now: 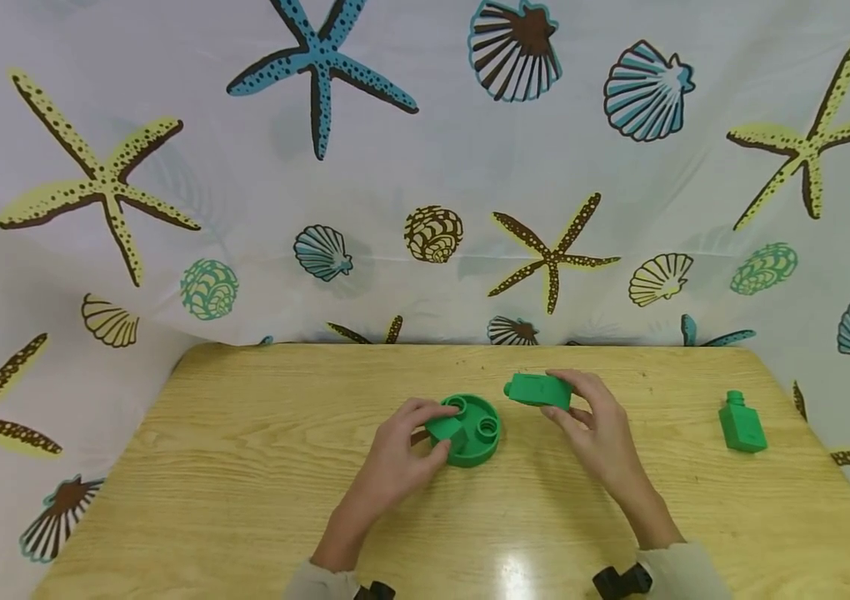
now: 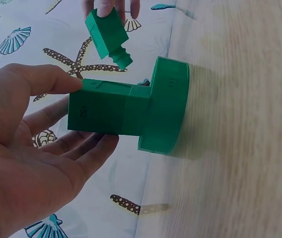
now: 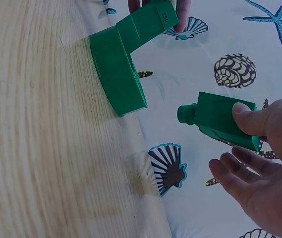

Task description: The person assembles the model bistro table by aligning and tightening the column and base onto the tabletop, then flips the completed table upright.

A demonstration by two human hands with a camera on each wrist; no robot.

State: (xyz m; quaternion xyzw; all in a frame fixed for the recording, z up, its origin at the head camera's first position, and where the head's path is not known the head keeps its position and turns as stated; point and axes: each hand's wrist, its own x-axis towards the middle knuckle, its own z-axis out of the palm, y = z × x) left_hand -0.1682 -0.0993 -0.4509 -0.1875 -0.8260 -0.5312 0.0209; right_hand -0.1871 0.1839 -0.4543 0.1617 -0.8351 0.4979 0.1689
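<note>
Fingers of the left hand are, in the head view, gripping a green, rectangular, plastic-looking block at the left side of a round, shallow green dish, which is sitting on the light wood-grain worktop. Two ring-shaped sockets are showing inside the dish. Fingers of the right hand are pinching a square-sided green bottle shape near the dish, neck leading. Another green bottle shape is standing well apart, at the right.

From the left wrist, the left fingers are clasping the block by its far end, while the dish wall is hiding how its lower end is seated. A light, steady hold would probably be serving best here, as sideways pushing could be tipping the dish.

From the right wrist, the thumb is pressing one face and the neck is staying clear of the fingers, tilting down toward the worktop. If it is meeting a socket, bringing it upright first would likely be preventing a crooked start.
</note>
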